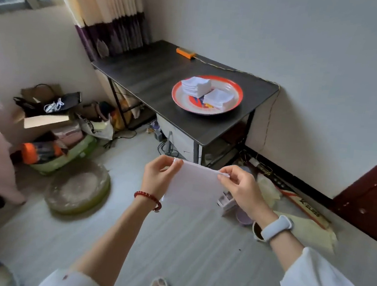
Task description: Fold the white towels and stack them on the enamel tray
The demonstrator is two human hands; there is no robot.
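From the head camera, the left hand [159, 174] and the right hand [240, 186] each pinch an upper corner of a thin white cloth towel [192, 186], which hangs between them in the air above the pale floor [171, 246], well short of the table. On the dark wooden table [153, 73] against the wall sits a round enamel tray with a red rim [235, 101], holding two stacks of folded white towels [196, 86], side by side and touching. A small orange box [185, 52] lies at the table's far edge.
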